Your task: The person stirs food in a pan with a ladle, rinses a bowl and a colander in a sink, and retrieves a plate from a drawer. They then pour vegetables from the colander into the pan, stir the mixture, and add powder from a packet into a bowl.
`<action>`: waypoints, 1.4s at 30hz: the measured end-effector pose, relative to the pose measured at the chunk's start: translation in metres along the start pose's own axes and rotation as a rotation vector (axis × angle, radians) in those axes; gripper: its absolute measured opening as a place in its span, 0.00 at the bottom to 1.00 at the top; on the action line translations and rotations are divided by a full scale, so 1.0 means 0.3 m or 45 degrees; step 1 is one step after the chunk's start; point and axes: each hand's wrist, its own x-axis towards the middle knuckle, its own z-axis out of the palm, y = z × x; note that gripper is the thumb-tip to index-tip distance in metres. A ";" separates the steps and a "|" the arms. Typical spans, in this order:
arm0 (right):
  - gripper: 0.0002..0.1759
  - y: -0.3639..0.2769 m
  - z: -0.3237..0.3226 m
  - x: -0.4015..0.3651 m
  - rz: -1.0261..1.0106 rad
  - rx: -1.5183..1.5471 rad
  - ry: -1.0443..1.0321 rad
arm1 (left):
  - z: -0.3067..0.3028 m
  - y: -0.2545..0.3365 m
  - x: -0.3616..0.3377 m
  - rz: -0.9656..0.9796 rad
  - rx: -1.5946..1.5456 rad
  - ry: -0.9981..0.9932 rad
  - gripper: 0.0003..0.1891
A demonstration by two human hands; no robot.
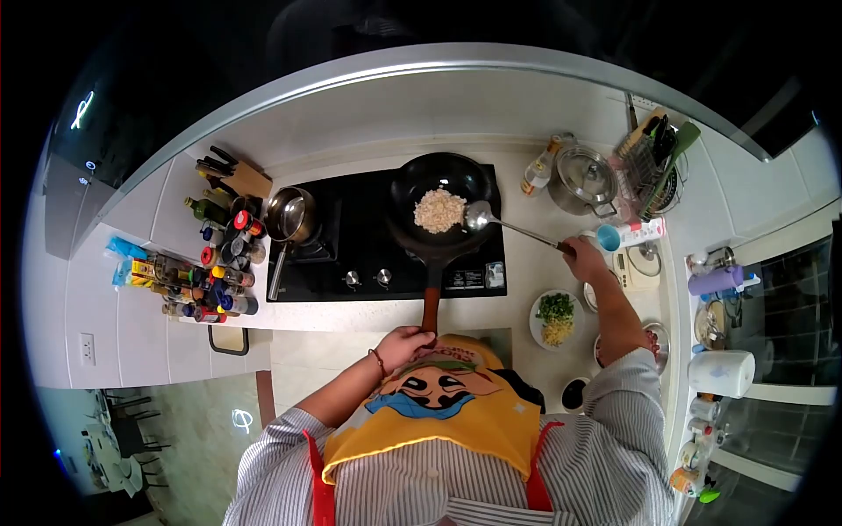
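One black wok (pixel 405 197), upper centre of the frame.
Left hand (pixel 405 348) wrapped round its brown handle (pixel 431 302); right hand (pixel 585 260) clasping a metal ladle (pixel 526 231) (its bowl beside the pale diced food (pixel 439 210)).

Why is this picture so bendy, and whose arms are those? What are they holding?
No robot here! A person wears a camera on their head, looking down, and its lens probably sees very wide, so edges look curved. Those are the person's own arms. The left hand grips the handle of a dark pan on the black stove. The right hand holds a metal ladle, its bowl beside pale, crumbly food in the pan. On the counter, a plate holds chopped green and yellowish bits.
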 end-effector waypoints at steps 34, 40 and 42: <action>0.17 -0.071 0.012 -0.050 0.029 0.203 0.417 | -0.040 -0.020 0.023 0.093 0.227 -0.064 0.20; 0.17 0.110 0.210 -0.023 0.214 0.136 0.239 | -0.028 -0.053 0.047 0.061 0.038 0.052 0.18; 0.17 0.131 0.256 0.003 0.255 0.194 0.193 | 0.033 -0.016 0.011 0.085 0.023 0.106 0.18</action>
